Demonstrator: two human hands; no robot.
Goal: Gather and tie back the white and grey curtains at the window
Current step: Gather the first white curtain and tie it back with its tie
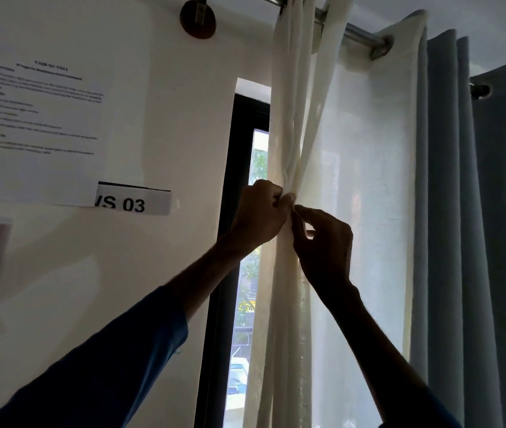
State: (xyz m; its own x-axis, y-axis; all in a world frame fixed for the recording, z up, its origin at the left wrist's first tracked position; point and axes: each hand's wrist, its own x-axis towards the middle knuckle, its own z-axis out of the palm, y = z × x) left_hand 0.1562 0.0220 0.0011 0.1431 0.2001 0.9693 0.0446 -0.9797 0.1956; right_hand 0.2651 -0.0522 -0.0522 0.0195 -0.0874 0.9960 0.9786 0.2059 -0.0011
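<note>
The white curtain (365, 168) hangs from a metal rod (356, 32) across the window. Its left edge is bunched into a narrow gathered strip (291, 118) that pinches together at mid-height. My left hand (257, 214) is closed around that pinch point from the left. My right hand (322, 239) meets it from the right, thumb and fingers pinching the fabric or a thin tie there; which one I cannot tell. The grey curtain (474, 211) hangs in folds at the right, untouched by either hand.
A dark window frame (233, 180) stands left of the gathered strip, with daylight and trees showing through the glass. On the wall at the left are a printed sheet (35, 118) and a label reading "S 03" (134, 203). A round wooden rod bracket (197, 20) sits above.
</note>
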